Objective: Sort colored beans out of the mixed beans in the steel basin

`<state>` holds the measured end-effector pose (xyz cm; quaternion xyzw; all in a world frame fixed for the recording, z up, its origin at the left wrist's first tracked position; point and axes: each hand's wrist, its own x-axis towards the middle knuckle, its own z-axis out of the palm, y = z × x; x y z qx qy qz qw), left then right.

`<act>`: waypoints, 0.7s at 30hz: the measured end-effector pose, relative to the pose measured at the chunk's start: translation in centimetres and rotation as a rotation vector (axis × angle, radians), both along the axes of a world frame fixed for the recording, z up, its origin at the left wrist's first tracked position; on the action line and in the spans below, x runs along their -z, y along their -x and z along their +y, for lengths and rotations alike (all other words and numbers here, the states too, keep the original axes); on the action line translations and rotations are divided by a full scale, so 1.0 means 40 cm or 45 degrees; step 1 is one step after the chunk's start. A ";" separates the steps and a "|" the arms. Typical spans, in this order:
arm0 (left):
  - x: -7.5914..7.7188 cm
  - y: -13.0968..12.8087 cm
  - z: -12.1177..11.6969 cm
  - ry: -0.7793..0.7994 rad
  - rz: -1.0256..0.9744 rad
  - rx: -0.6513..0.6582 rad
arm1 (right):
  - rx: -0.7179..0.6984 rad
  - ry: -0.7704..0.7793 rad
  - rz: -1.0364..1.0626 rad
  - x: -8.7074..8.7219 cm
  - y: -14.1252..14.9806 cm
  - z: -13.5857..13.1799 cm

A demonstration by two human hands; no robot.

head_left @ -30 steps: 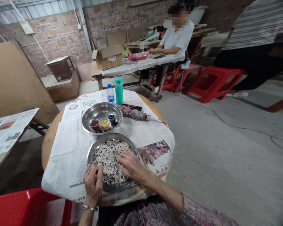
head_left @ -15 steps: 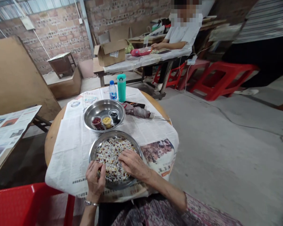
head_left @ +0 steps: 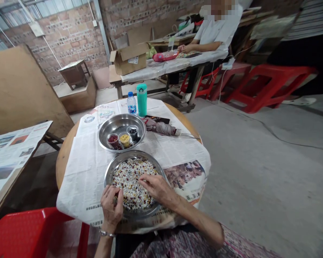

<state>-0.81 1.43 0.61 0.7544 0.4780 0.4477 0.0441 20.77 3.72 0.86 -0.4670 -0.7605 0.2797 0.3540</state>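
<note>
In front of me stands a metal basin (head_left: 163,168) with a layer of mixed beans and white grains (head_left: 131,179). My right hand (head_left: 156,187) is over the right part of the mix, its thumb and forefinger pinched together; whatever is between them is too small to make out. My left hand (head_left: 112,205) rests at the basin's left rim with curled fingers, and what they hold, if anything, is hidden. Behind is a second metal basin (head_left: 114,123) holding three clear cups: red beans (head_left: 113,140), yellow beans (head_left: 124,139) and black beans (head_left: 132,132).
Newspaper (head_left: 80,172) covers the round table. A water bottle (head_left: 131,104), a teal flask (head_left: 141,101) and a folded umbrella (head_left: 161,128) stand or lie behind the basins. A red stool (head_left: 21,229) is at my left. A co-worker (head_left: 218,32) sits at a farther table.
My right hand has lifted slightly from the mix, its fingers drawing into a pinch. The left hand keeps its place at the rim. The whole view has shifted a little.
</note>
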 end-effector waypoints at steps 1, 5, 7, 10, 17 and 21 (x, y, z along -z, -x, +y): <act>0.001 0.000 0.000 -0.003 0.004 0.000 | 0.028 0.008 0.070 -0.004 -0.004 0.004; 0.002 0.000 0.002 -0.034 0.008 0.010 | 0.138 0.048 0.200 -0.025 -0.023 0.020; 0.001 -0.001 0.002 -0.039 0.011 0.006 | 0.147 0.065 0.213 -0.033 -0.027 0.024; -0.003 -0.003 0.001 -0.029 0.017 -0.007 | 0.103 0.078 0.238 -0.038 -0.026 0.024; -0.001 0.000 0.001 -0.023 0.051 -0.019 | 0.151 0.056 0.346 -0.047 -0.052 0.035; 0.001 0.000 0.002 -0.049 0.037 -0.014 | 0.314 0.070 0.364 -0.053 -0.122 0.084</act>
